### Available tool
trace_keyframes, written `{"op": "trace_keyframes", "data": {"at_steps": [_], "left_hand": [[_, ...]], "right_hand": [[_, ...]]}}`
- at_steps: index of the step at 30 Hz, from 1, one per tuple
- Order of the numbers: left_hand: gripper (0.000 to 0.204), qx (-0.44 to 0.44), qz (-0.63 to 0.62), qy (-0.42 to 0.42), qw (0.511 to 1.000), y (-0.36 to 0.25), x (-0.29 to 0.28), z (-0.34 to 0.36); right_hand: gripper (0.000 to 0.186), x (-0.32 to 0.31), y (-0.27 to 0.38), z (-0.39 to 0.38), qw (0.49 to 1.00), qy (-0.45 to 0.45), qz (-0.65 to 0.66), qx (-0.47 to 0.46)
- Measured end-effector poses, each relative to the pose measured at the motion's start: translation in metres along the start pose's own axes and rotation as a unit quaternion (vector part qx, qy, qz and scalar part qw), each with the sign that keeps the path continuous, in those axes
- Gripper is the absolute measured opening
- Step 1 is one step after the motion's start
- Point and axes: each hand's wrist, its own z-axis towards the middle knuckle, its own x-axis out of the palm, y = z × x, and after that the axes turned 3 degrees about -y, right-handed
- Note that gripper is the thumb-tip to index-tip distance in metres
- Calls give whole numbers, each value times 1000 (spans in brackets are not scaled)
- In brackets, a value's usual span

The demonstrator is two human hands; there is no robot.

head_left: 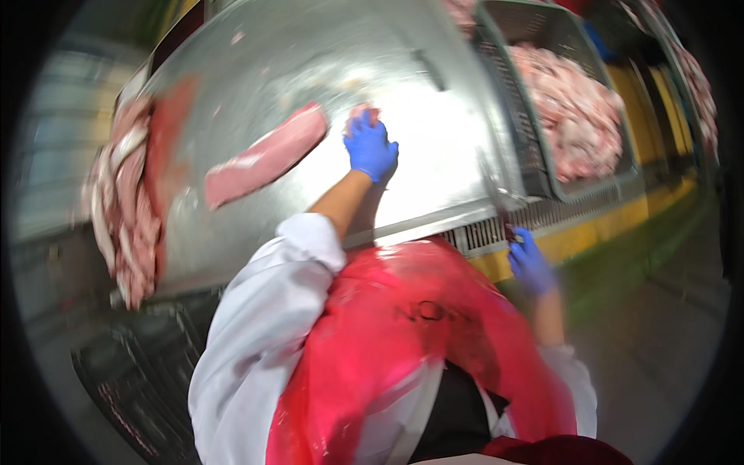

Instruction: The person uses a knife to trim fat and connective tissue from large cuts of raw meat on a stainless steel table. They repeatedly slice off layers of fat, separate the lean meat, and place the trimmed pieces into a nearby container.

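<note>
My left hand (370, 149), in a blue glove, is stretched over the metal table (256, 74). Its fingers close over a small pink piece of meat (364, 112) that shows past the fingertips. Left of that hand lies a long pale pink slab of meat (267, 157), apart from it. Beyond the table's right front corner, my right hand (532, 263), also gloved in blue, is closed round the dark handle of a knife (505, 221). The knife's thin blade points away from me and is blurred.
Long strips of fatty meat (128, 205) are heaped along the table's left edge, beside a red smear. To the right stands a grey crate (559, 190) of pale trimmings (570, 116). A dark crate (147, 372) is at the lower left. Yellow edging (597, 240) runs below the right-hand crate.
</note>
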Motion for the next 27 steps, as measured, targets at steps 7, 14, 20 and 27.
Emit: {"op": "trace_keyframes", "data": {"at_steps": [7, 14, 20, 27], "left_hand": [[15, -60, -112, -18, 992, 176, -9, -117], [10, -183, -78, -89, 976, 305, -135, -287], [12, -309, 79, 119, 940, 370, -210, -408], [66, -102, -17, -97, 990, 455, -158, -191]], "right_hand": [[28, 61, 43, 76, 991, 90, -48, -89], [42, 259, 107, 196, 927, 182, -214, -249], [87, 459, 149, 238, 940, 292, -73, -162], [85, 525, 145, 254, 893, 72, -298, -331]]}}
